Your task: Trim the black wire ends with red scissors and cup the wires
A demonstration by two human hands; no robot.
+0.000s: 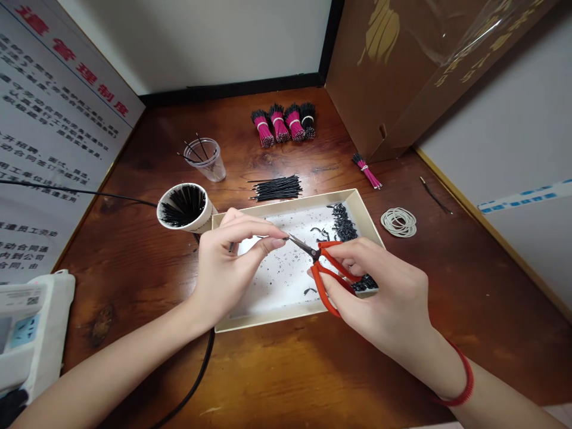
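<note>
My right hand [379, 286] is wrapped round a pair of scissors [328, 268] with red-orange handles. Their narrow blades point left and meet the fingertips of my left hand [232, 262]. That hand pinches a thin dark wire, mostly hidden by the fingers, with its tip at the blade ends. Both hands are above a shallow cream box [286, 316] with a white bottom. Small black offcuts [344, 221] are heaped along its right side, and tiny bits are scattered over the rest.
Behind the box lies a row of black wires [277, 187]. A paper cup [184, 205] full of black wires and a clear plastic cup [206, 159] stand left. Banded pink-and-black bundles [279, 124] are at the back; rubber bands [398, 222] lie right. A black cable [201, 369] runs front left.
</note>
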